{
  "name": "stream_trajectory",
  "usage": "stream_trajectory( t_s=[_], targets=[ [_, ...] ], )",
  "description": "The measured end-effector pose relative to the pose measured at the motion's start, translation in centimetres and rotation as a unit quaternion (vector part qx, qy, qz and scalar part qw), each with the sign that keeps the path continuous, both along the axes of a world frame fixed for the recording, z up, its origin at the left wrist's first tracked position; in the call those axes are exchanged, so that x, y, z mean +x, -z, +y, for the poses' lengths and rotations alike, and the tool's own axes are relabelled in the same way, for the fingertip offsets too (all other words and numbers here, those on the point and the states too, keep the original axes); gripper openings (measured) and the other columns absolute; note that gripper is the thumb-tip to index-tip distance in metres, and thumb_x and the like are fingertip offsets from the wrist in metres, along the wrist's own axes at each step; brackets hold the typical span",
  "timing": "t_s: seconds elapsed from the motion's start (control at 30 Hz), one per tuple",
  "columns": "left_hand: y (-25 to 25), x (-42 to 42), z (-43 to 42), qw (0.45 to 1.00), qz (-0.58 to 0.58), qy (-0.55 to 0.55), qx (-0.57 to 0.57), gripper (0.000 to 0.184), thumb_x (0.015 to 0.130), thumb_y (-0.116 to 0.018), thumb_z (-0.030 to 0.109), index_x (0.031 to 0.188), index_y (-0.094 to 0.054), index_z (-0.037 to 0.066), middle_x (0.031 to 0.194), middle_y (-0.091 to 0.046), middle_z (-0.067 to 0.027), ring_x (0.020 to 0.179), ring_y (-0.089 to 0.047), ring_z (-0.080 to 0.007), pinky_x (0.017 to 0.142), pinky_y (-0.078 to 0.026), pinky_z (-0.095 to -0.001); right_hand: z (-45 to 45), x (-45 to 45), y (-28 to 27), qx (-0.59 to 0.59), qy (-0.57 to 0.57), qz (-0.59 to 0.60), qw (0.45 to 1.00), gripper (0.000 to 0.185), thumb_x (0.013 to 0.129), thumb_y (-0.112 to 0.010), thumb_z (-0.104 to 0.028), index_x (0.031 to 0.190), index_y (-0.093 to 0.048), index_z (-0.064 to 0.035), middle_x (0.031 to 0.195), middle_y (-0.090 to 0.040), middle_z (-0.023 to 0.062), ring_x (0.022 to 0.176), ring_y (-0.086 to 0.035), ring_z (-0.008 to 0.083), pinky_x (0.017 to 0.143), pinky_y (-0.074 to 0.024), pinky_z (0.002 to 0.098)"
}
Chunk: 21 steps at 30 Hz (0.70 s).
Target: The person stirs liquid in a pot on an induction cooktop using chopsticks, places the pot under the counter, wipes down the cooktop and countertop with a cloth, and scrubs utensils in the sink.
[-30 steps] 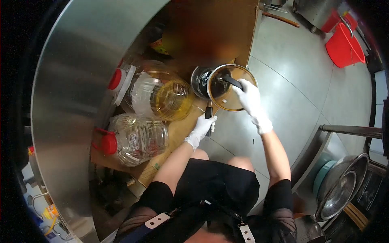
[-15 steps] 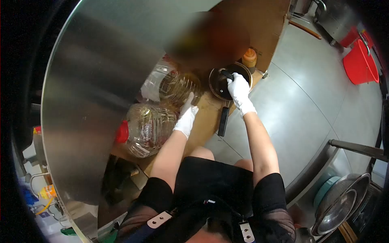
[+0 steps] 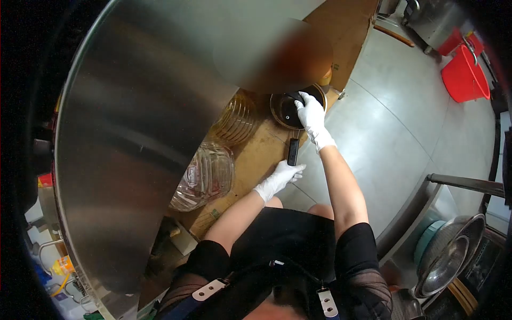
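A dark pan (image 3: pixel 278 124) with a black handle (image 3: pixel 293 151) sits on the cardboard-covered lower shelf (image 3: pixel 255 160). In a white glove, my right hand (image 3: pixel 313 118) closes on the black grip of the pan's lid (image 3: pixel 288 111). My left hand (image 3: pixel 278 178), also gloved in white, is at the near end of the pan handle, its fingers closed about it. Left of the pan lie two large clear plastic bottles: one holding yellowish ribs of light (image 3: pixel 234 121), the other nearer me (image 3: pixel 207 176). An orange-topped bottle (image 3: pixel 326 78) is partly hidden behind the pan.
A broad stainless steel tabletop (image 3: pixel 133 133) overhangs the shelf on the left. On the grey floor (image 3: pixel 389 122) at right stands a red bucket (image 3: pixel 463 74). Metal strainers (image 3: pixel 445 266) rest on a rack at lower right. A blurred patch hides part of the top.
My left hand has left the bottles and come toward me and right, to the pan handle. My right hand stays at the lid. The view has shifted, with the tabletop covering more of the bottles.
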<state>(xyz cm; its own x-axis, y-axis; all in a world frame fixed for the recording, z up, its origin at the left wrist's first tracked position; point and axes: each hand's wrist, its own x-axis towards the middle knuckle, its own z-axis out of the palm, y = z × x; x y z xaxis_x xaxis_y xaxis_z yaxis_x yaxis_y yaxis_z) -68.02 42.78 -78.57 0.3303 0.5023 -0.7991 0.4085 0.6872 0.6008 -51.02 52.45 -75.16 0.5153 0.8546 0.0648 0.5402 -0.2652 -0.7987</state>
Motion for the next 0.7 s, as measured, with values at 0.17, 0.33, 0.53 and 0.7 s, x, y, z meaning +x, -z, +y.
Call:
stream_trajectory(
  t_s=[0.17, 0.33, 0.53, 0.7],
  targets=[
    [1.2, -1.2, 1.7, 0.991, -0.004, -0.117, 0.060, 0.012, 0.080, -0.063, 0.001, 0.084, -0.052, 0.006, 0.064, -0.055, -0.0022, 0.047, -0.052, -0.0109, 0.042, -0.043, -0.0251, 0.2, -0.4, -0.1, -0.003, -0.005, 0.010, 1.000, 0.043, 0.084, -0.063, -0.023, 0.123, -0.057, -0.0076, 0.106, -0.063, 0.0180, 0.101, -0.059, 0.0351, 0.090, -0.0459, 0.0408],
    [3.1, -5.5, 4.4, 0.977, 0.076, -0.032, 0.196, 0.018, 0.076, -0.066, 0.006, 0.090, -0.056, 0.002, 0.066, -0.058, -0.0027, 0.052, -0.055, -0.0114, 0.049, -0.046, -0.0276, -0.8, -1.8, -1.6, 0.044, 0.012, -0.022, 0.999, 0.051, 0.084, -0.063, -0.023, 0.130, -0.049, -0.0051, 0.120, -0.056, 0.0182, 0.109, -0.055, 0.0358, 0.094, -0.0437, 0.0403],
    [-5.1, -6.4, 1.7, 0.878, 0.169, -0.031, 0.447, 0.050, 0.077, -0.071, 0.027, 0.115, -0.054, -0.002, 0.098, -0.062, -0.0180, 0.089, -0.059, -0.0328, 0.079, -0.048, -0.0404, -5.0, 0.6, -13.9, 0.284, 0.166, 0.044, 0.943, 0.027, 0.090, -0.052, -0.008, 0.115, -0.058, -0.0016, 0.107, -0.062, 0.0136, 0.092, -0.060, 0.0227, 0.087, -0.0461, 0.0327],
    [-17.8, -6.1, -5.3, 0.929, 0.143, -0.027, 0.340, 0.042, 0.085, -0.065, 0.028, 0.113, -0.056, -0.001, 0.113, -0.059, -0.0201, 0.103, -0.057, -0.0315, 0.090, -0.045, -0.0398, -8.0, 2.9, -33.6, 0.448, 0.257, 0.203, 0.832, 0.026, 0.094, -0.044, -0.005, 0.116, -0.057, 0.0016, 0.092, -0.059, 0.0071, 0.076, -0.054, 0.0128, 0.073, -0.0464, 0.0271]
  ],
)
